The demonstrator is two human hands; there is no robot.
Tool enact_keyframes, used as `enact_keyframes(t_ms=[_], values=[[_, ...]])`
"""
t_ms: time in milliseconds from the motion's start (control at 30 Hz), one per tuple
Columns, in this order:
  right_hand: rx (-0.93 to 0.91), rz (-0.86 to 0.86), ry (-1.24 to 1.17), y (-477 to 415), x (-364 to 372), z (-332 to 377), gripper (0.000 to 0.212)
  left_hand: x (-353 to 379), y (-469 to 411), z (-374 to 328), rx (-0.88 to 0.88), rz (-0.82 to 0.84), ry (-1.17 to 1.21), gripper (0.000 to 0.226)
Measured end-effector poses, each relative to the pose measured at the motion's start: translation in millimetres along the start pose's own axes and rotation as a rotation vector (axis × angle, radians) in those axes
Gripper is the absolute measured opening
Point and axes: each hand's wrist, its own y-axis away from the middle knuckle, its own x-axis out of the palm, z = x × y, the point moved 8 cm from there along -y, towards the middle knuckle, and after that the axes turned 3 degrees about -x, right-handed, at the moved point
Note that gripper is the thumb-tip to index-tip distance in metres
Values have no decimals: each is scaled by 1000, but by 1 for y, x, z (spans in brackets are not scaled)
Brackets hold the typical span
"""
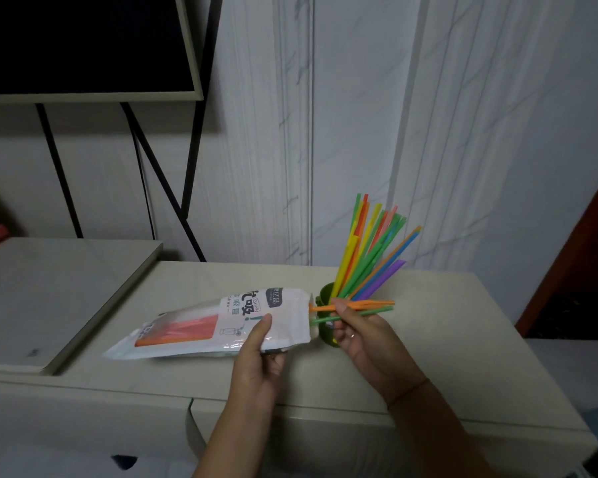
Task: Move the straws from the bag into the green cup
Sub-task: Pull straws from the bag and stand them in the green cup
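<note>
Head view, the only one. Left hand (pixel 258 353) grips the straw bag (pixel 221 326) near its open mouth, thumb on top, fingers under; the bag is held nearly level just above the bench (pixel 428 357), mouth pointing toward the right hand. Judged purpose: a steady, level mouth lets straws slide out lengthwise without snagging.

Right hand (pixel 354 326) pinches a few loose straws (pixel 363 307), orange and green, half drawn from the mouth; their tail ends are inside the bag, their tips pass beyond the fingers. More orange straws (pixel 187 331) show through the bag's clear window, so the job looks partly done.

Green cup (pixel 327 315) stands directly behind the right hand, just beside the bag mouth, partly hidden by the fingers. A bundle of straws in the cup (pixel 370 257) fans up and away from the hand.

Room: open bench to the outer side of the right hand for the pull; the bench's front edge lies near both wrists. The fanned bundle crowds the cup opening, so new straws likely need tipping upright first. A raised slab (pixel 66 291) lies beyond the bag's far end, well clear.
</note>
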Motion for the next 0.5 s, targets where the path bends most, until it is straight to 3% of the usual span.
enact_keyframes(t_ms=[400, 500], values=[[-79, -90, 154, -2, -25, 24, 19, -12, -5, -19, 23, -34, 50, 41], [-85, -92, 145, -3, -24, 26, 13, -11, -4, -15, 12, -40, 44, 37]])
